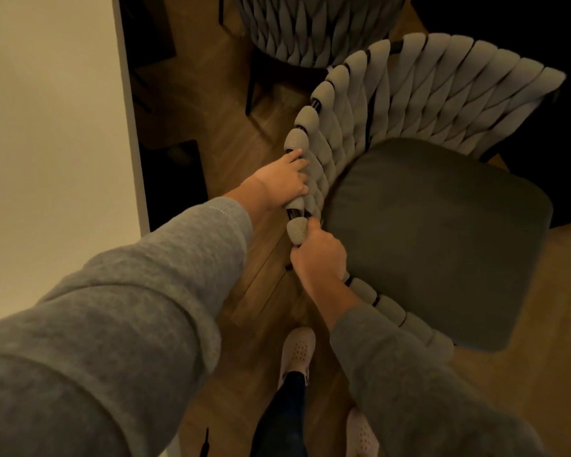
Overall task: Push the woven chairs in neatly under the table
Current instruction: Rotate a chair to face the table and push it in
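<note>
Step in hand: repositioning the woven chair (pixel 409 94) at 3 o'clock, its seat facing away from the table (pixel 47 110) at 9 o'clock. Left hand (pixel 281 183) and right hand (pixel 320 255) both grip its braided back rim. Next move, likely: rotate the seat toward the table, then push under.

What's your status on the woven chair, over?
Left hand and right hand grip woven chair back. Chair beside white table, not under. Second woven chair ahead.

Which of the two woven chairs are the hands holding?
The nearer woven chair, the one whose dark seat cushion shows: left hand and right hand both grip its backrest rim. The farther woven chair at the top stands untouched.
</note>
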